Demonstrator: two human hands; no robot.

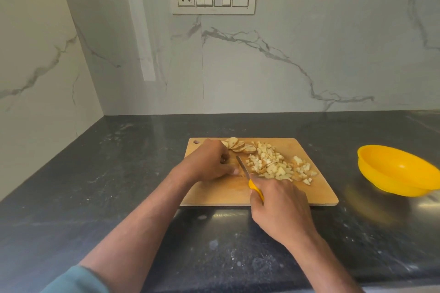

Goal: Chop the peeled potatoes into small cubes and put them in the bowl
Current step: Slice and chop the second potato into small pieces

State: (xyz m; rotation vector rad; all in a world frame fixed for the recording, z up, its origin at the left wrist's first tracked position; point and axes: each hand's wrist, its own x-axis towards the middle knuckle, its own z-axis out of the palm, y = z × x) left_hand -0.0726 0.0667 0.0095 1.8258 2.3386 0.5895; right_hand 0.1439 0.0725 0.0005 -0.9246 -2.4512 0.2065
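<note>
Right hand (278, 204) grips the yellow-handled knife (247, 177), blade down on the cutting board (316, 173). Left hand (209, 162), fingers curled, holds a potato piece hidden beneath it. Cubes (276, 164) lie beside the blade; the yellow bowl (395, 171) stands apart.

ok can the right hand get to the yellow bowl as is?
Probably yes. The right hand grips the knife, but only bare counter lies between it and the yellow bowl, which sits off the board's right side.

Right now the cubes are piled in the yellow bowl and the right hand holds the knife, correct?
Not quite. The head view shows the cubes piled on the board; the bowl looks empty. The right hand does hold the knife.
</note>
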